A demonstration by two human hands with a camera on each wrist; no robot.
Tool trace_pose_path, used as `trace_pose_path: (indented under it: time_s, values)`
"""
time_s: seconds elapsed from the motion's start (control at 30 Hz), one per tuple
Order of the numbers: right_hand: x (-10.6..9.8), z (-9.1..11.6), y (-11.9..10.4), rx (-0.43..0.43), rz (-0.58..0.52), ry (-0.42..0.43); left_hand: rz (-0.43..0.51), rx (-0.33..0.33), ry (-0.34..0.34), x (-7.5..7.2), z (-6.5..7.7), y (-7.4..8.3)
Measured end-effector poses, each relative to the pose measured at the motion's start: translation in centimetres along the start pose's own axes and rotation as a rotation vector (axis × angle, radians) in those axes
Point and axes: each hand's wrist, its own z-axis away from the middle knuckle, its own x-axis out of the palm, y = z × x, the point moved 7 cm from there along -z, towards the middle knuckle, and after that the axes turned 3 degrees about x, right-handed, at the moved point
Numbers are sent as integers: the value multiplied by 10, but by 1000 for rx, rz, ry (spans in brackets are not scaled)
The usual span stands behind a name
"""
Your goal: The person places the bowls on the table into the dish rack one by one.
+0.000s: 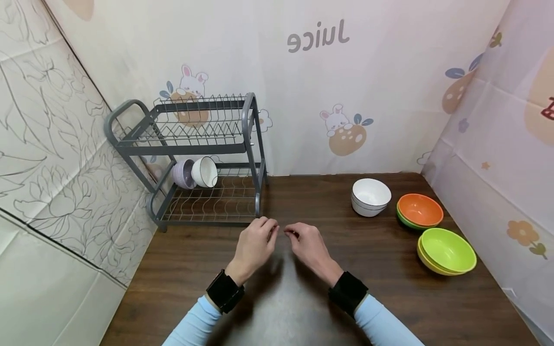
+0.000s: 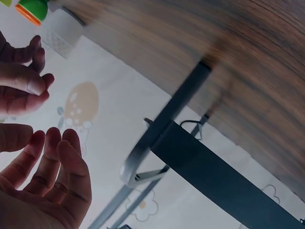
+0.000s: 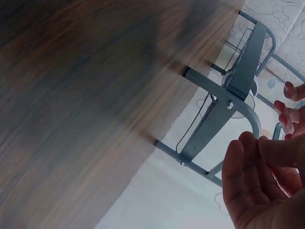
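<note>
My left hand (image 1: 254, 246) and right hand (image 1: 312, 247) hover over the table with fingers loosely bent and fingertips facing each other, a small gap between them. Neither holds anything. In the left wrist view the left hand (image 2: 52, 186) shows its bent fingers, thumb close to the fingertips; the right hand's thumb (image 3: 281, 151) likewise lies near its fingertips. Just beyond the left hand stands a grey two-tier dish rack (image 1: 186, 150). On its lower tier a purple bowl (image 1: 177, 174) and a white bowl (image 1: 205, 172) lean side by side.
To the right on the dark wooden table (image 1: 303, 298) stand stacked white bowls (image 1: 367, 207), an orange bowl (image 1: 420, 210) in a green bowl (image 1: 406, 221), and a lime bowl (image 1: 449, 250) in a yellow bowl (image 1: 428, 263). Patterned cloth walls (image 1: 398, 96) bound the back and sides.
</note>
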Motion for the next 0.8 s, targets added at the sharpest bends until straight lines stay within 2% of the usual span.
trace_pose_path:
  time_s: [0.13,0.3,0.53,0.8]
  values:
    - [-9,2,0,-6,5,38,18,8,-19,5,-3,9]
    - [-26,5,6,12,21,92,52,49,-39,11,-16,27]
    - [-68,10,24,90,74,172,100,117,-72,26,-39,59]
    - [-107,28,42,154,161,235,122,138,-114,46,-51,84]
